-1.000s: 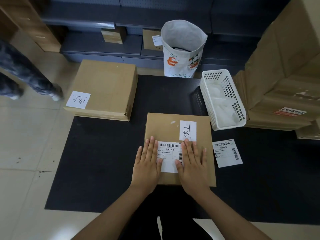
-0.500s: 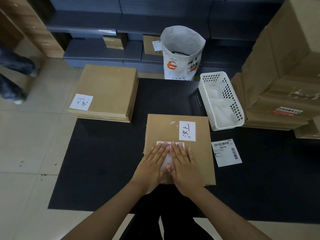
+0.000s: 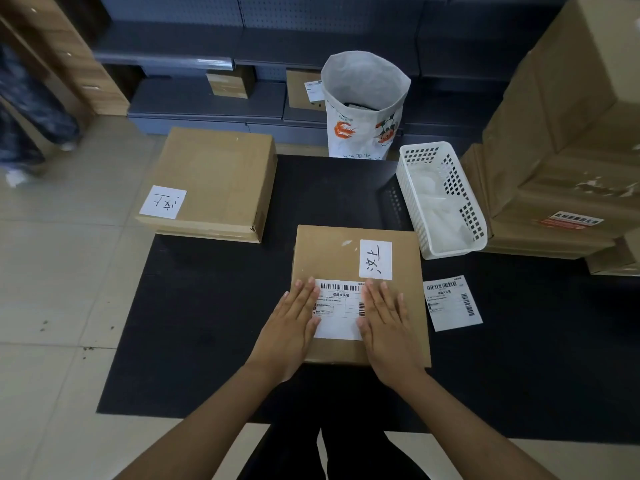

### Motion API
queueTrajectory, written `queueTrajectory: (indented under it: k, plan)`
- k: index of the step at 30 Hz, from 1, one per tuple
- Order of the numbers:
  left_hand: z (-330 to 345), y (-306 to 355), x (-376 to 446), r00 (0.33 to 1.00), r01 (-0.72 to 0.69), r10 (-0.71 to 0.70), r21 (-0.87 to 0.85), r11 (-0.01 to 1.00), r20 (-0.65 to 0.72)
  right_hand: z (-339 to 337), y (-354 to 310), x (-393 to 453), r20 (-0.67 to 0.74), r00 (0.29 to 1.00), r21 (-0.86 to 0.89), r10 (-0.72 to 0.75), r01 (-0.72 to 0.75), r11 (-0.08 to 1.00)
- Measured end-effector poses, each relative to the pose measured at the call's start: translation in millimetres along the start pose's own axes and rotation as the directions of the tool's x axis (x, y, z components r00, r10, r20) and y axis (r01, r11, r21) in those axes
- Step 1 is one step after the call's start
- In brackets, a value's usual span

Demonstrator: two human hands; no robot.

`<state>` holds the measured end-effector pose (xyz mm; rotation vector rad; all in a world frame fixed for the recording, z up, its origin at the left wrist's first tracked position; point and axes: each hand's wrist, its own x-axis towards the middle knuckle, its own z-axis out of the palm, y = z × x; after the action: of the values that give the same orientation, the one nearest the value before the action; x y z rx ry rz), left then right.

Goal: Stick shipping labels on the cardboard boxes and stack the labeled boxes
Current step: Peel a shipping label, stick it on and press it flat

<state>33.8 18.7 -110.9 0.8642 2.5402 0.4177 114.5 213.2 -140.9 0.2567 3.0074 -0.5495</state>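
A flat cardboard box point(image 3: 329, 258) lies on the black mat point(image 3: 214, 306) in front of me. On its top sit a white handwritten tag point(image 3: 375, 259) and a shipping label point(image 3: 339, 308) with barcodes. My left hand point(image 3: 294, 323) lies flat, fingers together, on the label's left edge. My right hand point(image 3: 388, 327) lies flat on its right edge. Neither hand grips anything. A second shipping label point(image 3: 452, 303) lies loose on the mat to the right of the box. A larger cardboard box point(image 3: 221, 178) with its own handwritten tag stands at the mat's far left corner.
A white perforated basket point(image 3: 440, 199) stands right of the box. Behind it is a white open paper bag point(image 3: 363, 102). Big stacked cartons point(image 3: 568, 143) fill the right side. Dark shelving point(image 3: 207, 98) holds small boxes. A person's legs point(image 3: 24, 109) are at the far left.
My hands were apart on the label, came together over its middle, and have slid apart again to its left and right edges. The person at the left has shifted.
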Motion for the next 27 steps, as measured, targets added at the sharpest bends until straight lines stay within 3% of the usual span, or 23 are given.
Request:
queueTrajectory:
  k: [3, 6, 8, 15, 27]
  plan:
    - [-4, 8, -7, 0.999, -0.045, 0.044, -0.027, 0.999, -0.019, -5, -2, -1, -0.042, 0.999, 0.072, 0.030, -0.027, 0.997]
    - [5, 16, -16, 0.981, -0.185, 0.187, 0.031, 0.982, -0.048, -5, -17, -10, -0.013, 0.989, 0.024, -0.147, 0.148, 0.989]
    - [16, 18, -20, 0.972, -0.228, 0.230, 0.034, 0.973, -0.054, 1, -26, -18, 0.032, 0.981, -0.009, -0.191, 0.191, 0.982]
    - [28, 5, -21, 0.974, -0.218, 0.225, 0.169, 0.961, -0.019, 8, -18, -24, 0.090, 0.984, -0.111, -0.155, 0.165, 0.980]
    - [22, -20, -30, 0.983, -0.157, 0.176, 0.271, 0.950, -0.046, 5, 4, -34, 0.036, 0.998, -0.038, -0.050, 0.052, 0.998]
